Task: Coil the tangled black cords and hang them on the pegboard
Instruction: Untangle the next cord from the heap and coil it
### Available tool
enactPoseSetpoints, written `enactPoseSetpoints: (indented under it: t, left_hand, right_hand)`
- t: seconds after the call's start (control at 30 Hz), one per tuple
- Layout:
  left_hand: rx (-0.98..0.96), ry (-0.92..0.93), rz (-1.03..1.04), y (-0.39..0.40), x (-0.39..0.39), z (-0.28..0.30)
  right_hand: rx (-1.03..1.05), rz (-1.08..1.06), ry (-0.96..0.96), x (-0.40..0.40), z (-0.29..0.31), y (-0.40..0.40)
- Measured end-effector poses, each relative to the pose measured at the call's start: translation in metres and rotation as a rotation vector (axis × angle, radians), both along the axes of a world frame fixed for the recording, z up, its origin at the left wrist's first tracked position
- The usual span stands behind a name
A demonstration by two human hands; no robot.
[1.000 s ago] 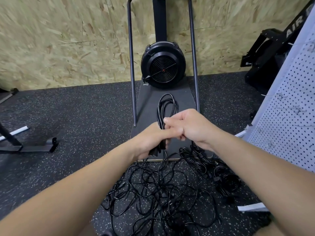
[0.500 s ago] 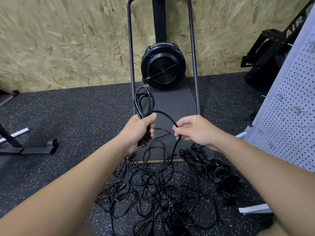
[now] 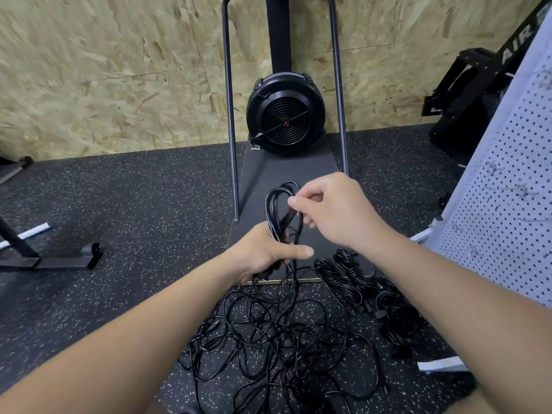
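The left hand (image 3: 263, 255) grips the lower end of a half-made coil (image 3: 282, 213) of black cord, its loops standing lengthwise away from the person. The right hand (image 3: 334, 210), just right of it, pinches a strand at the coil's far top. The loose cord trails down to the tangled pile (image 3: 268, 339) on the near floor; the pegboard (image 3: 507, 189) stands to the right.

The left hand (image 3: 263, 255) covers the lower part of the coil (image 3: 280, 213), so the plug there is hard to see. The pegboard (image 3: 513, 186) is cut by the right edge, and its small hooks are too blurry to tell. The tangled cords (image 3: 274, 348) continue past the bottom edge.
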State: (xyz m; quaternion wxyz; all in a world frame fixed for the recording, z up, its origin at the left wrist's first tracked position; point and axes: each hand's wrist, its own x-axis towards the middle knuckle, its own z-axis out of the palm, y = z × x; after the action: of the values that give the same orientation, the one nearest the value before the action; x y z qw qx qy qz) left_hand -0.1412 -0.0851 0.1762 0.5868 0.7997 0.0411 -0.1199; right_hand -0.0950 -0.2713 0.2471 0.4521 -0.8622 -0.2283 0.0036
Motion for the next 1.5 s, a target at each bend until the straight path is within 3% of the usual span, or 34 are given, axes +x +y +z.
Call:
enactPoseSetpoints:
  t: [0.13,0.23,0.33,0.43,0.5,0.57,0.67,0.7,0.8,1.0,1.2,1.5]
  left_hand:
    - [0.068,-0.141,-0.027,-0.021,-0.007,-0.002]
    - [0.121,-0.192,0.042,-0.029,-0.009,0.003]
    - [0.090,-0.176,0.058,-0.032,-0.010,0.008]
    - [-0.146,-0.139,0.026,-0.035,-0.013,0.012]
    - [-0.236,-0.148,-0.001,-0.035,-0.014,0.016]
    - [-0.259,-0.137,-0.030,-0.032,-0.014,0.020]
    - [-0.256,-0.095,-0.073,-0.027,-0.016,0.025]
    - [-0.256,-0.074,-0.082,-0.026,-0.017,0.026]
    - [-0.317,0.025,-0.075,-0.029,-0.019,0.024]
    - [-0.367,0.044,-0.105,-0.037,-0.023,0.027]
    - [-0.516,0.170,-0.258,-0.027,-0.024,0.034]
    - [-0.554,0.072,-0.216,-0.030,-0.019,0.038]
  right_hand:
    - [0.291,-0.156,0.189,0.005,-0.002,-0.002]
    - [0.352,-0.260,0.200,0.012,-0.001,-0.010]
    - [0.242,-0.271,0.023,0.015,-0.001,-0.016]
    - [0.072,-0.269,-0.321,0.019,-0.009,-0.018]
    - [-0.014,-0.203,-0.386,0.025,-0.014,-0.018]
    - [0.013,-0.083,-0.173,0.030,-0.014,-0.020]
    - [0.371,0.064,0.294,0.031,-0.016,-0.018]
    - [0.462,0.083,0.370,0.029,-0.017,-0.017]
    - [0.589,0.101,0.452,0.023,-0.019,-0.012]
    - [0.878,0.190,0.679,0.021,-0.010,-0.005]
    - [0.912,0.230,0.701,0.017,-0.007,0.001]
    - [0.888,0.150,0.594,0.023,-0.009,-0.004]
